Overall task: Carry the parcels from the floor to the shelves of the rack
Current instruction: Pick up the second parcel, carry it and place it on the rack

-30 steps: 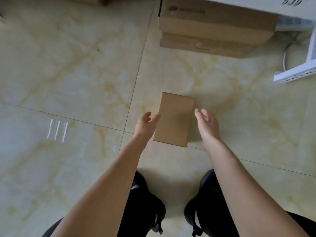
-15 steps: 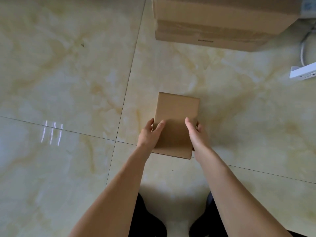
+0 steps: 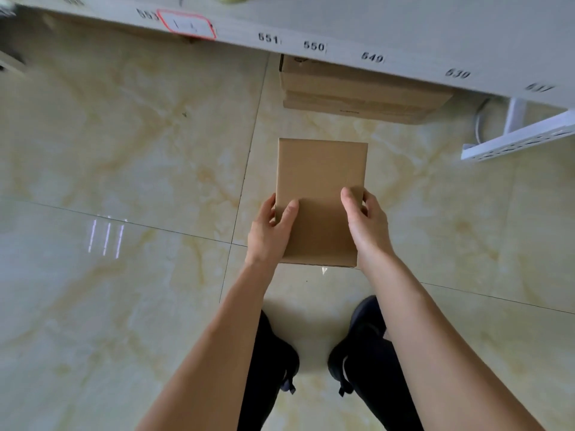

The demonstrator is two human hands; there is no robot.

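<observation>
Hands [image 3: 270, 231] grip parcel [image 3: 320, 194] below rack shelf [image 3: 404, 29].

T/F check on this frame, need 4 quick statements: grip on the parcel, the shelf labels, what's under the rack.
1. Both hands grip the small parcel: left hand, right hand. True.
2. The shelf edge carries number labels. True.
3. The space under the shelf holds nothing. False: stacked cartons sit there.
4. Only the thumb of the right hand touches the parcel. False: thumb on top, fingers wrapped round the side edge.
</observation>
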